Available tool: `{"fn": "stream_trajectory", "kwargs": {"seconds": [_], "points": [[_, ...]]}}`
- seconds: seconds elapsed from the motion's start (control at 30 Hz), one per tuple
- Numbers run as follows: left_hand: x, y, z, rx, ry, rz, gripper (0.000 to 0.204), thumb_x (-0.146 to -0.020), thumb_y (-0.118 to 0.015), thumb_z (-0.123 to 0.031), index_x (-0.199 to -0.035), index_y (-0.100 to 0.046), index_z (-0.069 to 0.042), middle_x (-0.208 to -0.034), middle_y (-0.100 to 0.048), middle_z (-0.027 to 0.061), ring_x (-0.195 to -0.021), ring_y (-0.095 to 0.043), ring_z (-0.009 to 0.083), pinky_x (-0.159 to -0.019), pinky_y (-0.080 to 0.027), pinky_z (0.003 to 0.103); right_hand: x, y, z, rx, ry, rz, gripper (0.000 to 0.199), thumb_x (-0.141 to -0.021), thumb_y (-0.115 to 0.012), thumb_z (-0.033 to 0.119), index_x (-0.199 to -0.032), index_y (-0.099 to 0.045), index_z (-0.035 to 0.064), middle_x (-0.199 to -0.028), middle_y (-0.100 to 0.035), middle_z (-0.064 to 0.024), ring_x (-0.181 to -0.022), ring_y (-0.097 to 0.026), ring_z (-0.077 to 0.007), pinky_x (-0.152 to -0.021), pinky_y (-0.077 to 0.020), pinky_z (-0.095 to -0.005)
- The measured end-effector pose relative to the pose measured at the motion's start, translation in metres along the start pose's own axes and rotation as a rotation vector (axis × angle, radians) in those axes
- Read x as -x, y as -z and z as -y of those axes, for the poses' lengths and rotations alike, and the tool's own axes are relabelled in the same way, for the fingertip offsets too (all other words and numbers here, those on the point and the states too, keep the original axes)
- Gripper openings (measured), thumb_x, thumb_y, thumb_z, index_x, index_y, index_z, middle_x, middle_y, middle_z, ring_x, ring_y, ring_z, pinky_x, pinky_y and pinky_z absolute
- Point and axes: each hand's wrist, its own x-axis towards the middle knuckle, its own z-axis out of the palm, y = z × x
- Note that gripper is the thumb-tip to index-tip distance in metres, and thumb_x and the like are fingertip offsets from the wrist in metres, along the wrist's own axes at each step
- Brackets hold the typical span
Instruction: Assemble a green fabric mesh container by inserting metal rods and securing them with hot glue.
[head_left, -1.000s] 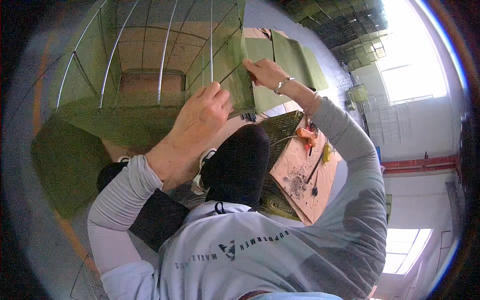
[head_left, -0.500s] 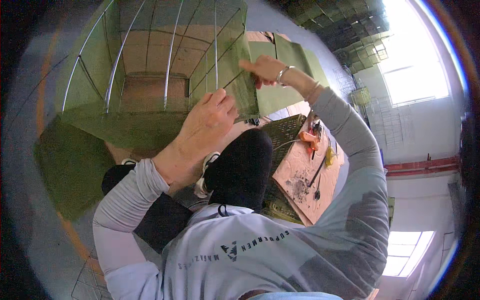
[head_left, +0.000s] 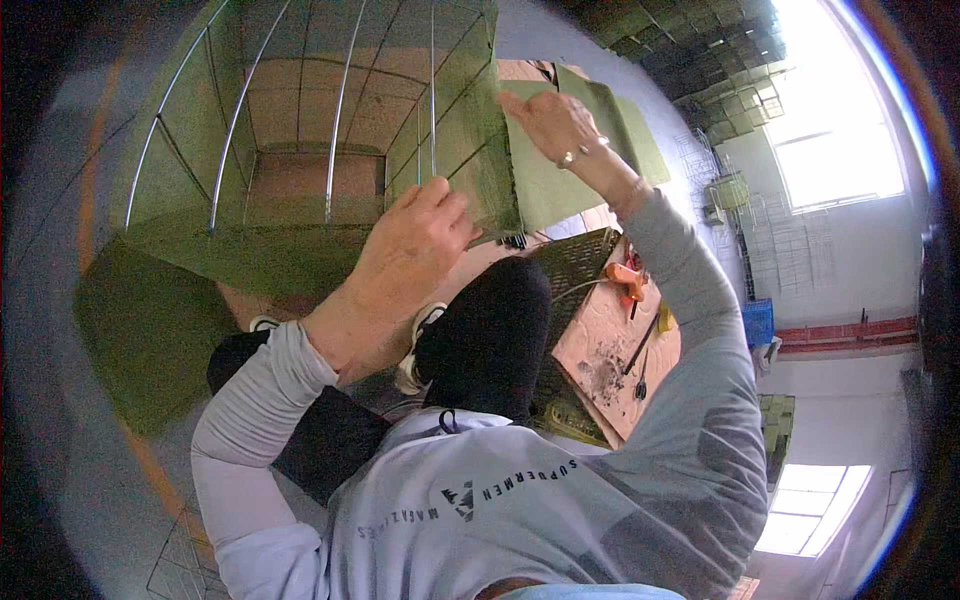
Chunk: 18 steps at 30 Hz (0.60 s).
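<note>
Box-shaped cage of shiny metal wire with sheer olive-green mesh panels (head_left: pixel 290 248) stands directly before the seated person, upper left of centre. Left hand (head_left: pixel 420 235) is at its lower right front corner, near the foot of an upright bar, back of the hand uppermost, wrist raised, fingers curled inward. Thumb and fingertips are concealed; whether it has hold of wire or mesh cannot be told. Right hand (head_left: pixel 555 125), with a silver bracelet (head_left: pixel 582 152) at the wrist, is raised beside the right-hand mesh wall, one digit extended toward the edge, the rest loosely bent. Contact at that edge, and any grasp, cannot be determined.

Cage top is cut off by the upper border; its corners blur into the dark rim. Flat olive-green sheets (head_left: pixel 545 185) lie beyond the right hand. Nearer, a worn tan cardboard sheet (head_left: pixel 590 370) carries an orange-handled tool (head_left: pixel 628 280) and a yellow-handled tool (head_left: pixel 666 318), the latter partly masked by the sleeve. Grey floor bears an orange line (head_left: pixel 150 470). White-walled room shows a bright window (head_left: pixel 835 140) and red horizontal pipes (head_left: pixel 845 335).
</note>
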Motion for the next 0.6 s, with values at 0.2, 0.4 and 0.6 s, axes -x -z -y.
{"fn": "stream_trajectory", "kwargs": {"seconds": [0.2,0.4,0.6], "points": [[-0.003,0.001,-0.001,0.034,0.029,-0.029,0.017,-0.078,-0.068,-0.017,-0.075,-0.061,-0.003,-0.082,-0.053,0.0078,-0.088,-0.051,0.0248,-0.078,-0.047,0.036,0.028,-0.059,-0.043,-0.413,0.965,-0.457,0.028,-0.096,-0.05,0.019,-0.11,-0.063,-0.0002,-0.121,-0.061,-0.0162,-0.123,-0.051,-0.0309,-0.111,-0.0334,-0.0419],[-0.009,0.002,-0.006,0.028,0.084,0.034,0.017,-0.076,-0.07,-0.015,-0.074,-0.058,-0.003,-0.081,-0.051,0.0087,-0.087,-0.051,0.0259,-0.077,-0.046,0.037,0.005,-0.06,-0.041,-0.44,1.089,-0.394,0.026,-0.091,-0.053,0.014,-0.105,-0.067,-0.0033,-0.112,-0.065,-0.0203,-0.114,-0.058,-0.0325,-0.112,-0.0309,-0.047],[-0.023,0.007,-0.009,0.043,0.156,0.088,0.016,-0.074,-0.07,-0.011,-0.074,-0.057,-0.001,-0.081,-0.05,0.0098,-0.086,-0.05,0.0287,-0.076,-0.046,0.038,-0.007,-0.049,-0.007,0.054,1.14,-0.297,0.017,-0.087,-0.056,0.016,-0.083,-0.069,0.0042,-0.081,-0.068,-0.0105,-0.086,-0.064,-0.0265,-0.106,-0.0369,-0.0441]]}}
